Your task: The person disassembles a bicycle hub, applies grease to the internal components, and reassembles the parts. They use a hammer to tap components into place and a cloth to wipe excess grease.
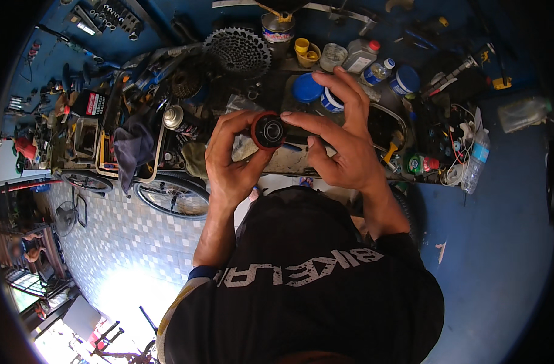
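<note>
My left hand (231, 158) is wrapped round a bicycle hub (269, 130), red on the outside, with a black end and a metal ring like a bearing at its centre. The hub is held up above the bench, its round end facing up. My right hand (346, 139) is spread to the right of it. The right index fingertip reaches the hub's upper right edge, seeming to touch it, while the thumb and other fingers stay apart from it. Behind the hands lie a clear plastic bag (239, 103) and a blue lid (307, 88) beside a blue-and-white tub (331, 102).
A cluttered workbench holds a large cassette (237, 51), a spray can (173, 116), a grey cloth (134, 145) and several bottles. Yellow cups (307, 53) stand at the back. A clear water bottle (475, 164) lies at the right. A bicycle wheel (170, 195) is below the bench.
</note>
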### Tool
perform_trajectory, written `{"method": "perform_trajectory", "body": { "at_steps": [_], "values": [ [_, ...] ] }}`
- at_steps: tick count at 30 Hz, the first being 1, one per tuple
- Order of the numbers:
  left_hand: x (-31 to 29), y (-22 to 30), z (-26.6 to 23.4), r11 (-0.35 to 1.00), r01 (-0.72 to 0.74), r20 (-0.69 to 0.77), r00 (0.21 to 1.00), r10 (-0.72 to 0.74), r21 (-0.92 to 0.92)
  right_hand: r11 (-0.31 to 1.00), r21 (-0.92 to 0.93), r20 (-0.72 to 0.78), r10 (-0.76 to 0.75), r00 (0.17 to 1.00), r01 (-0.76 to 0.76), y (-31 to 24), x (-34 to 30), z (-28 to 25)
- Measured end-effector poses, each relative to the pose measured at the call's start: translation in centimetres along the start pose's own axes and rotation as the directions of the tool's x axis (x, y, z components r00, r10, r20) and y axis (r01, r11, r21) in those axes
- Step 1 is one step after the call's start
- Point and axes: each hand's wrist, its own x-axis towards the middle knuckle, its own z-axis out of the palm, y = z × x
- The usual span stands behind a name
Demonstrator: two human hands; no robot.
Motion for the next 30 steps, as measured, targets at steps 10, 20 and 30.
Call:
{"method": "perform_trajectory", "body": {
  "at_steps": [10, 20, 30],
  "values": [
    [0.1, 0.1, -0.5, 0.999, 0.028, 0.039, 0.999, -0.028, 0.018, 0.995, -0.088, -0.016, -0.053, 0.999, 0.051, 0.1, 0.3, 0.4],
    [-0.5, -1.0, -0.2, 0.935, 0.179, 0.036, 0.984, -0.177, -0.307, 0.987, 0.157, -0.049, 0.040, 0.998, -0.032, 0.9, 0.0, -0.6],
    [-1.0, -0.9, -0.7, 0.838, 0.298, 0.174, 0.954, -0.244, -0.456, 0.904, 0.405, 0.094, 0.106, 0.990, -0.135, 1.0, -0.8, 0.5]
  ]
}}
